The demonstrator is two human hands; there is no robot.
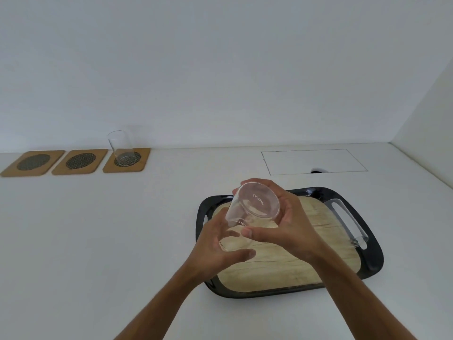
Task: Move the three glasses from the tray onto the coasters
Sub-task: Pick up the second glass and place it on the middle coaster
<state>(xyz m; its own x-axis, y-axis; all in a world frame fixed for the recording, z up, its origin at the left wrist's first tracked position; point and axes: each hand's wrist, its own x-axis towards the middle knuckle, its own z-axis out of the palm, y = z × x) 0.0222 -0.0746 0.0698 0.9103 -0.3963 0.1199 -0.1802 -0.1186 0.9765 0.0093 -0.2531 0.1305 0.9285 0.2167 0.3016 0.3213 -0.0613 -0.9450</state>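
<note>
A clear glass [255, 207] is tilted in the air above the left part of the black tray [372, 263], its base turned toward me. My right hand [286, 229] grips it near the base and my left hand [220, 246] cups its open end from below. A second glass [348, 222] lies on its side at the tray's right edge. Another glass [121, 147] stands upright on the rightmost wooden coaster [142, 158]. The middle coaster [79, 161] and the left coaster [33, 163] carry nothing.
The tray has a pale wood-grain inset [282, 271] and rests on a white counter. A rectangular flap with a dark finger hole [318, 171] lies flush in the counter at the back right. White walls close off the back and right side.
</note>
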